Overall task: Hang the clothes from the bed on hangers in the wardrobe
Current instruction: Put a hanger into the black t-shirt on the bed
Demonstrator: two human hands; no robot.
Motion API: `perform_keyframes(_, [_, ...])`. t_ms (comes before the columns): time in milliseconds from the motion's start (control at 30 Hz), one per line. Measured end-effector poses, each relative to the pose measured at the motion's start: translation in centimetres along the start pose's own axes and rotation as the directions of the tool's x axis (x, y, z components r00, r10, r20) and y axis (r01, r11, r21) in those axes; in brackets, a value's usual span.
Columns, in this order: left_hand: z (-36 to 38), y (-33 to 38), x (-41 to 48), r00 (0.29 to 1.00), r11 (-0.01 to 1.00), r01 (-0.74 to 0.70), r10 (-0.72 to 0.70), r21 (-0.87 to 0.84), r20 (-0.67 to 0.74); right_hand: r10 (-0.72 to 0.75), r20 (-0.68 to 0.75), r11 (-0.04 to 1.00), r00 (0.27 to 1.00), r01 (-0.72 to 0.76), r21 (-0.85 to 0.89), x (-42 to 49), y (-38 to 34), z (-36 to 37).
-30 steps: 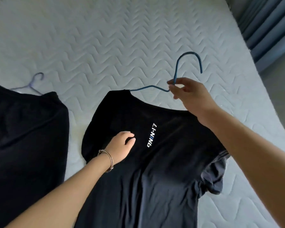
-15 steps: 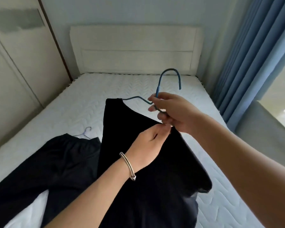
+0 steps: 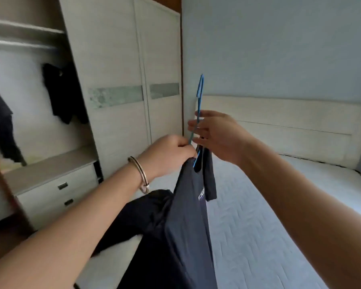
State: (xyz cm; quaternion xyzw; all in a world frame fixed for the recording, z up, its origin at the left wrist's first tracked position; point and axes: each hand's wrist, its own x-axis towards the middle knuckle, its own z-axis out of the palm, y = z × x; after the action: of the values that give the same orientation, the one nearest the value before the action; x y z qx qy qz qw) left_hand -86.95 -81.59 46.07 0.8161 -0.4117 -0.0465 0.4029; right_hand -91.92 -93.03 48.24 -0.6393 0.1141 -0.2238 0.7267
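While right hand (image 3: 215, 136) pinches blue hanger (image 3: 198, 105) upright, left hand (image 3: 171, 155) fingers closed on shirt (image 3: 188, 215) collar just below, shirt hanging beneath both hands above bed (image 3: 269, 215), dark clothes in open wardrobe (image 3: 40, 155) left.

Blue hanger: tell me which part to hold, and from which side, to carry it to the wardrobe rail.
Hold the blue hanger by its straight neck just under the hook, coming from the bed side as the right hand does. The hook stands upright and bare above the fingers, probably free to catch the rail. The left hand pinches the black T-shirt at the collar, steadying it.
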Motion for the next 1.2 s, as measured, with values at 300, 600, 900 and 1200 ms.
perform_keyframes(300, [-9.9,-6.3,-2.6,0.917,0.964,0.081,0.027,0.252,-0.398,-0.123,0.203,0.866,0.971,0.205,-0.456,1.4,-0.3,10.7])
perform_keyframes(600, [-23.9,-16.2,-10.2,0.785,0.933,0.089,0.15,0.349,-0.601,-0.454,0.373,0.347,0.809,0.546,-0.762,3.5,1.4,23.2])
perform_keyframes(900, [-39.5,-27.0,-20.0,0.731,0.88,0.242,0.111,0.409,-0.673,-0.378,0.64,0.495,0.668,0.731,-0.47,4.1,3.5,44.7])
perform_keyframes(1200, [-49.3,-38.6,-28.4,0.544,0.849,0.471,-0.068,0.238,-0.836,-0.316,0.687,0.708,0.654,0.644,-0.288,5.6,7.4,61.0])
